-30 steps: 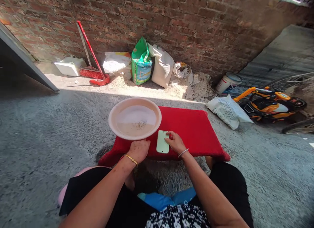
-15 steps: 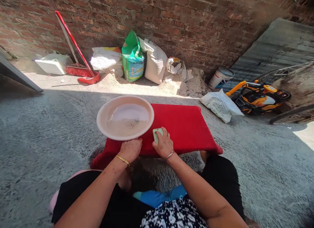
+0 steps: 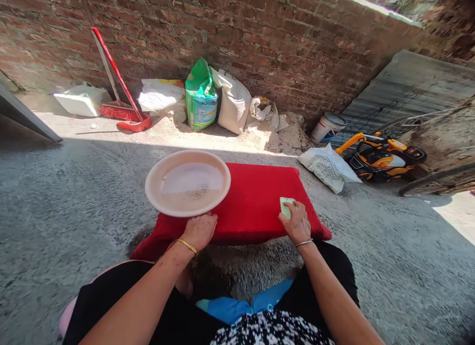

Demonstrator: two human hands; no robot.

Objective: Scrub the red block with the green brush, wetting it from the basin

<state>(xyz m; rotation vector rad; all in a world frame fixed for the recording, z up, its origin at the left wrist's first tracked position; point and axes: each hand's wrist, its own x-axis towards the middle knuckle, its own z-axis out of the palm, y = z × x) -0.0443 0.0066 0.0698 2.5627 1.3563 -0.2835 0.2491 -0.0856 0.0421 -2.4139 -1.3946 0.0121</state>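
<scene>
A thick red cloth (image 3: 256, 191) is spread over a low, raised support in front of me, its near edge hanging down. On its left part sits a pale round basin (image 3: 150, 196) with water in it. My left hand (image 3: 200, 231) is closed on the cloth's near edge, just below the basin's rim, with the fingertips hidden. Toward the cloth's right end, my right hand (image 3: 298, 222) grips a pale green scrub brush (image 3: 285, 206) from above. The brush lies against the cloth and its underside is out of sight.
Along the brick wall (image 3: 267, 63) stand a red broom and dustpan (image 3: 134, 124), a green sack (image 3: 202, 105), a white sack (image 3: 235, 105) and a bucket (image 3: 328, 127). At right are a white bag (image 3: 328, 167) and a yellow-black toy digger (image 3: 384, 159).
My right hand has slid the green brush to the right across the cloth, from near the basin to the right end. My left hand stays at the near edge. The view has tilted slightly.
</scene>
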